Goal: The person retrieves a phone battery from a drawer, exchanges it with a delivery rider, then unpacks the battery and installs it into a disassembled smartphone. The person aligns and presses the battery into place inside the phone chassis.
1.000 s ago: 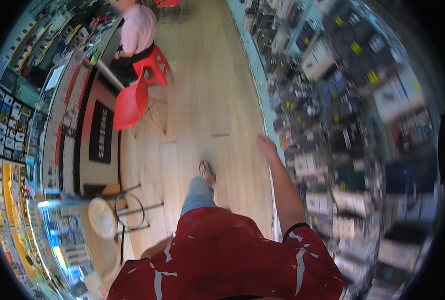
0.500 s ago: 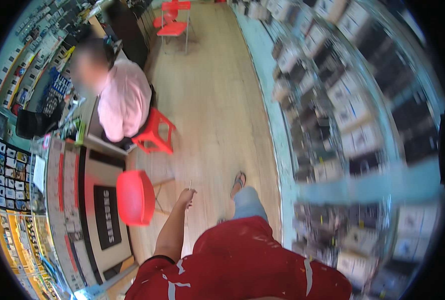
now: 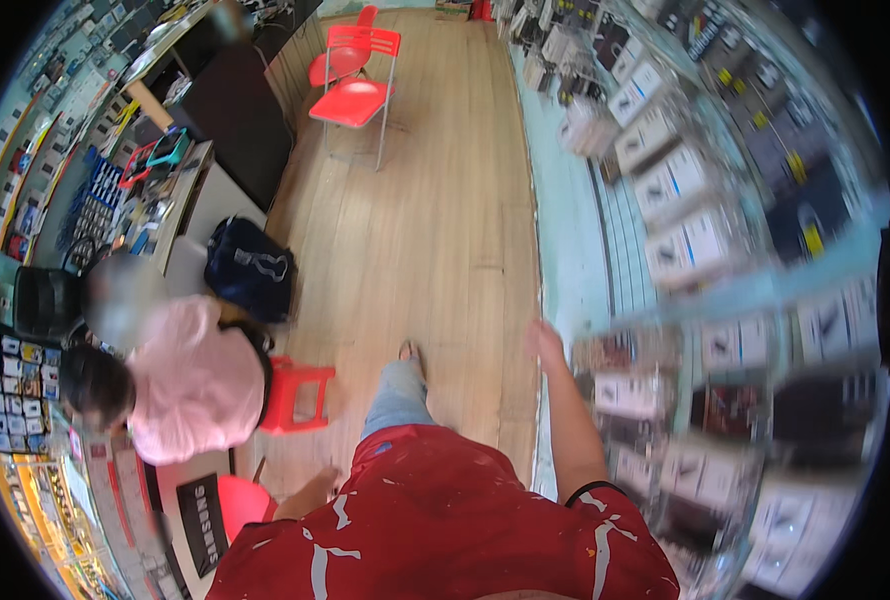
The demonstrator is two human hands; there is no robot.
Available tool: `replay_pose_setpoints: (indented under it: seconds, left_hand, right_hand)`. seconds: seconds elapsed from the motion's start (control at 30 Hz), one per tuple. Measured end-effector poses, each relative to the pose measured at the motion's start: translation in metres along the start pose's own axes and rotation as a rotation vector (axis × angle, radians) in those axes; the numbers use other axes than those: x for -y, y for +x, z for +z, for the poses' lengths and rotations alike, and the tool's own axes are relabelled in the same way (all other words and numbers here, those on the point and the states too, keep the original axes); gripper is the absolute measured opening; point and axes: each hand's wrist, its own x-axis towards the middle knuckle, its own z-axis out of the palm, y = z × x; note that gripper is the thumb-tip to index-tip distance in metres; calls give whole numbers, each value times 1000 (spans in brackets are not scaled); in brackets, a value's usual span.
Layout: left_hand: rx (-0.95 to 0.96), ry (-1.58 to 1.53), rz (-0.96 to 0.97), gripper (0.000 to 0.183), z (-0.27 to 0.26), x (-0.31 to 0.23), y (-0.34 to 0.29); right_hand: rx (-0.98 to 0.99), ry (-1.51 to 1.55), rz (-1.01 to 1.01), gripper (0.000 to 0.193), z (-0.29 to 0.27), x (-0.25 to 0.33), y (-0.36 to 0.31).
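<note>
My right hand (image 3: pixel 543 342) swings forward at the right side of the walkway, beside the wall shelving and over the wooden floor. Motion smears its fingers, and I see no object in it. Low on the left, my left hand (image 3: pixel 317 490) hangs by my hip, near a red chair (image 3: pixel 245 505). Its fingers are blurred and partly hidden, so whatever it may hold does not show. One foot (image 3: pixel 409 350) in a sandal is out in front on the wooden floor (image 3: pixel 415 200).
A person in a pink top (image 3: pixel 195 385) sits on a red stool (image 3: pixel 300 393) at the left counter. Beyond are a dark bag (image 3: pixel 250 268) and red folding chairs (image 3: pixel 355 100). Shelves of boxed goods (image 3: pixel 685 235) line the right side.
I have moved forward along the aisle; the seated person and stool are now nearer. My right hand has come into view. My left hand has swung back, and its thin white stick no longer shows.
</note>
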Motion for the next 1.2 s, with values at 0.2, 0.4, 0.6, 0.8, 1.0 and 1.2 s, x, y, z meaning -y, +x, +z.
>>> replay_pose_setpoints:
  seconds: [0.2,0.4,0.6,0.8,1.0,1.2]
  left_hand:
    - [-15,-83,28,29,-27,-251,49]
    - [20,-240,231,34,-20,-695,65]
    - [-7,-168,1071,48,-39,-1188,-146]
    - [196,-294,887,48,-44,-1436,-247]
    - [321,-166,975,49,-85,-1613,-277]
    - [292,-543,766,46,-147,-1862,-223]
  right_hand:
    - [-109,-212,-147,35,79,177,236]
    - [-80,-299,861,19,-29,17,294]
    - [-176,-141,1079,23,62,173,414]
    - [-80,-167,968,27,110,358,735]
    - [-21,-192,190,29,224,695,1216]
    - [52,-356,-106,50,372,927,1463]
